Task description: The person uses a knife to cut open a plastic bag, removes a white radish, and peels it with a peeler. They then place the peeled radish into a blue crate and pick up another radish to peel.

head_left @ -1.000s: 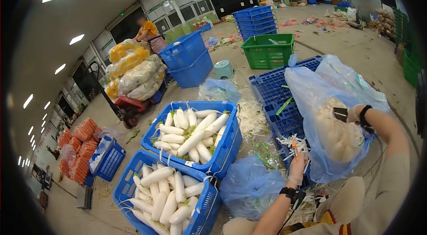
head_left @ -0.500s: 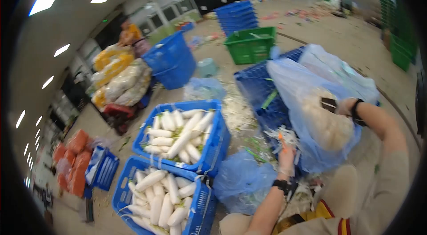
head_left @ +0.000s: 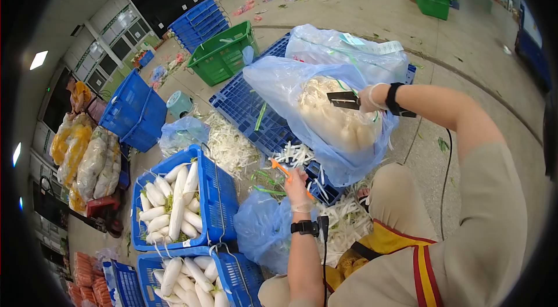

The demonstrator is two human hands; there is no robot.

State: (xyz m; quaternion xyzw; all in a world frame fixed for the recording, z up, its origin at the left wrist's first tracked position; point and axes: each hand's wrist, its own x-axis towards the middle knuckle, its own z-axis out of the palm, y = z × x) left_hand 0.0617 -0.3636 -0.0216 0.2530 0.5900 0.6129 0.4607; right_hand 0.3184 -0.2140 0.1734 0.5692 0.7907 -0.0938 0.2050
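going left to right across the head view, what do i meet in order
Stacked sacks → upper blue radish crate → left hand, holding an orange tool → right hand, holding a dark tool → green crate at upper right.

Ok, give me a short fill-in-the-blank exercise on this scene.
The left hand grips a slender tool coloured ____.
The right hand holds a dark flat object and has a wristband coloured ____.
The open crate between the blue pallet and the tall blue stack is ____.
White radishes lie in two crates coloured ____.
Missing words: orange; black; green; blue.
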